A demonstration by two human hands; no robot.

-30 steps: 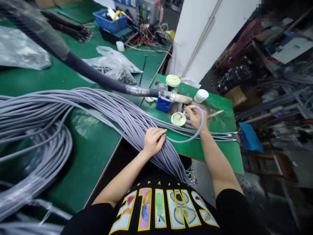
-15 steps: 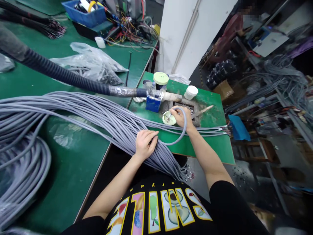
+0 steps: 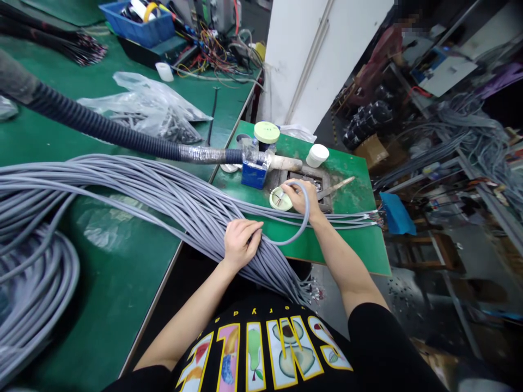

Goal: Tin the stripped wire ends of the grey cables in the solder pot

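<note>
Wires [image 3: 277, 198] of 1 cable [image 3: 308, 209], pinched in the right grip [image 3: 301, 197], are at the dish [image 3: 283, 207] beside it. Left grip [image 3: 242, 242] lies on more cables [image 3: 204, 209]; I can't tell its hold or what's done.

The grey cables [image 3: 163, 188] have a smooth, plastic-looking sheath with a soft sheen, and the green table [image 3: 106, 316] under part of them is smooth and glossy enough to throw back pale reflections. Ribbed dark plastic makes up the hose [image 3: 102, 128], banded with shiny film, beside a crinkled, glossy clear plastic bag [image 3: 163, 103]. The blue bin [image 3: 151, 35] and white tub [image 3: 317, 155] look like smooth plastic, the box [image 3: 371, 151] matt brown cardboard, the shirt [image 3: 261, 348] matt black cloth.
</note>
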